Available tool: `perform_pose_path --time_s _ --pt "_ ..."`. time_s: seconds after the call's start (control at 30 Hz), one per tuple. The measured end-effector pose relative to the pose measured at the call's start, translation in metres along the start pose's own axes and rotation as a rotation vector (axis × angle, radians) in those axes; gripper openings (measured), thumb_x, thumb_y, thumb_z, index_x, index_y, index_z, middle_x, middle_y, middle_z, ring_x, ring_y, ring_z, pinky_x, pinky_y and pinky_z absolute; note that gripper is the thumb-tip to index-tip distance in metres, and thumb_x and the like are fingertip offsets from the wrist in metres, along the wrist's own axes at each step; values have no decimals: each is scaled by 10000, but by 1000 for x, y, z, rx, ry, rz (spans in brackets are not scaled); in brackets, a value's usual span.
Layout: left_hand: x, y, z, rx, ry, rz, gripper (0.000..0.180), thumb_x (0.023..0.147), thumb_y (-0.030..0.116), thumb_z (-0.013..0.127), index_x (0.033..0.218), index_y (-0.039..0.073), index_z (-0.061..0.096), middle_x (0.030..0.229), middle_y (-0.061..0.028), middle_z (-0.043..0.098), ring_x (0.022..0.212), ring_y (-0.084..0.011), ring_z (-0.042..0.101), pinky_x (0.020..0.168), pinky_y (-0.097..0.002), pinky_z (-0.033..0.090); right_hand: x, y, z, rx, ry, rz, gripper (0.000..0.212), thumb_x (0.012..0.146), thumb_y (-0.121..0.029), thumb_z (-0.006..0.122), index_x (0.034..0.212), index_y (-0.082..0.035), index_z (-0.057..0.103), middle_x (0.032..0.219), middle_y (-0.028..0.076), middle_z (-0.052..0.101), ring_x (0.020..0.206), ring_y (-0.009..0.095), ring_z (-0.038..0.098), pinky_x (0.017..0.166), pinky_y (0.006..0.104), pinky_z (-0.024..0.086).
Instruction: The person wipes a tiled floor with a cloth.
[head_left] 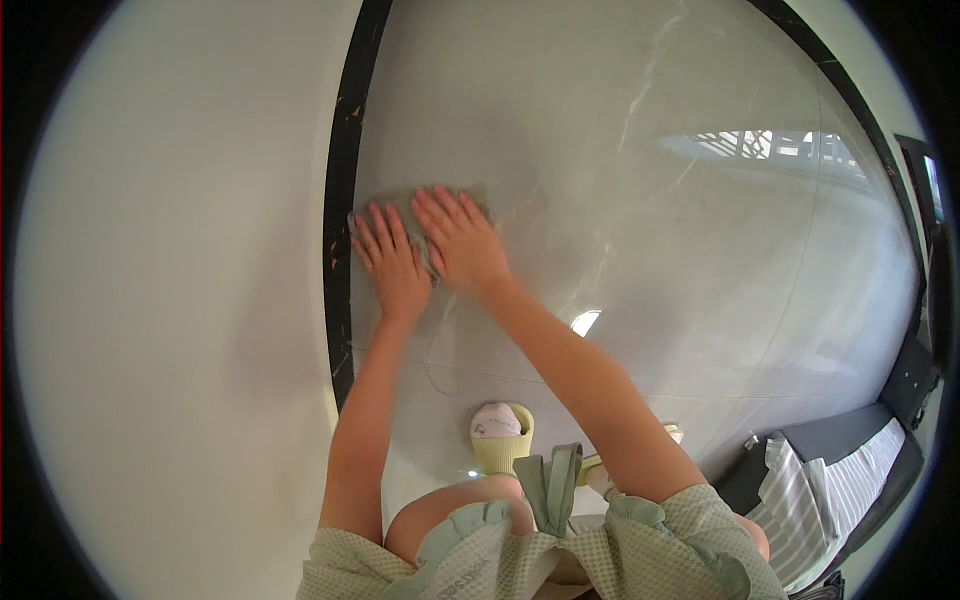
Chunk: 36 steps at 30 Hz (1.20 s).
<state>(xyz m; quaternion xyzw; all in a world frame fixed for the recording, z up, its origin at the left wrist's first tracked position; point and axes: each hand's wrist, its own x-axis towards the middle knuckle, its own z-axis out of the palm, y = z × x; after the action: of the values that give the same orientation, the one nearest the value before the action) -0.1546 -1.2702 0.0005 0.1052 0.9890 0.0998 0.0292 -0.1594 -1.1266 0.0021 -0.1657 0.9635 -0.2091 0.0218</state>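
Note:
Both my hands press flat on a grey cloth [432,205] that lies on the glossy grey marble floor [650,200]. My left hand [390,262] covers the cloth's left part, fingers spread and pointing away from me. My right hand [461,238] lies beside it on the right part, touching the left hand. The cloth's edge shows around my fingertips, close to the black skirting strip [338,220] at the foot of the white wall [180,280].
The white wall fills the left side. My feet in yellow-green slippers [500,440] stand on the floor below my arms. A striped grey-and-white mat or cushion on a dark base [830,480] lies at the lower right. A dark skirting line runs along the far right.

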Motion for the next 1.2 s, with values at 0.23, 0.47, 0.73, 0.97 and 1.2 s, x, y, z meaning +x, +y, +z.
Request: perform_pose_path --time_s 0.23,0.47,0.73,0.97,1.2 --pt "-158 20 -2 -5 -134 -76 694 850 150 453 1435 -108 183 1527 -289 100 1411 -483 63 1136 -589 37 -126 -52 13 24 -297 -256 652 887 -299 465 1474 -79 288 1545 39 255 1434 219 194 1172 399 141" --pt "-127 23 -3 37 -131 4 729 826 159 479 1432 -114 182 1522 -298 108 1410 -488 54 1117 -626 39 -89 -27 -3 59 -230 -247 632 887 -312 488 1461 -103 321 1525 19 296 1422 208 224 1168 426 151" --pt "-42 79 13 284 -103 -89 824 813 319 545 1466 -49 202 1538 -270 71 1424 -458 18 1079 -680 38 -37 40 -27 18 46 -69 548 911 -275 484 1439 -177 375 1503 -9 335 1398 214 267 1145 468 190" --pt "-113 147 10 98 -467 432 765 796 301 554 1377 -140 324 1470 -312 255 1402 -472 142 1114 -634 94 -177 68 -61 -4 -177 4 532 910 -245 453 1415 -86 397 1498 48 350 1395 233 290 1141 439 212" --pt "-169 177 26 -27 -498 683 766 823 382 573 1392 -78 345 1490 -252 268 1413 -423 169 1142 -558 132 -282 69 -64 39 -173 162 554 887 -266 464 1404 -73 409 1509 46 339 1404 239 288 1146 440 201"
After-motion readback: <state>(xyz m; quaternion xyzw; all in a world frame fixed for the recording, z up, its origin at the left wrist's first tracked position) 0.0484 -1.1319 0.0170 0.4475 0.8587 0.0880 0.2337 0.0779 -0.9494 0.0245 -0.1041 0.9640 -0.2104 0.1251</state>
